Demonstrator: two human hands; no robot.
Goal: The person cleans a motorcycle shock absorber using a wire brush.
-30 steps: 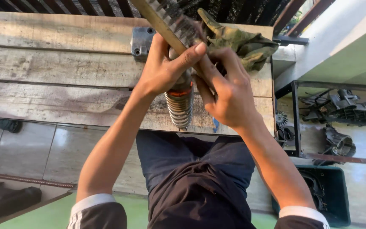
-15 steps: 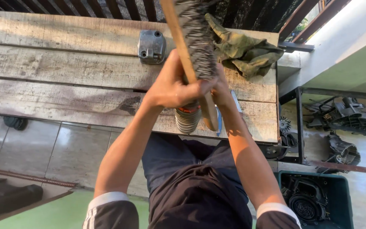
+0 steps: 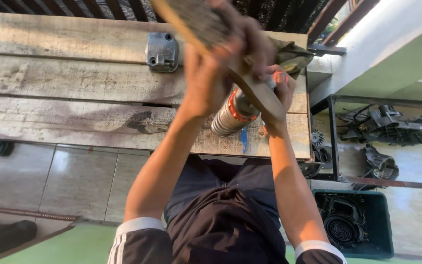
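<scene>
— Weathered planks make up the table [image 3: 74, 83], which fills the upper left and centre of the frame, with pale floor tiles below it. What sits on it, reading from the left?

— First a grey cast-metal cover [image 3: 162, 52], lying flat near the top edge, well apart from the hands. Right of it the person's left hand [image 3: 206, 80] is raised at upper centre, and its grip is closed round a wooden-handled wire brush [image 3: 206, 29], bristle side turned toward the part beneath.

— And the part?

— A shock absorber [image 3: 233, 115] with a ribbed silver spring and a red collar, slanting up from the table's near edge at centre. The right hand [image 3: 279, 93] wraps its upper end, so that grip is closed as well, though the fingers are partly hidden behind the brush handle.

— How far along does the work look?

— Hard to judge. The spring coils look bright, but blur hides any remaining dirt; the brush is on or just above the upper end, so scrubbing seems under way rather than finished.

— Anything further right?

— An olive rag [image 3: 291, 54] bunched behind the hands, then black engine housings [image 3: 391, 127] on the floor and a green bin [image 3: 382, 220] at lower right.
</scene>
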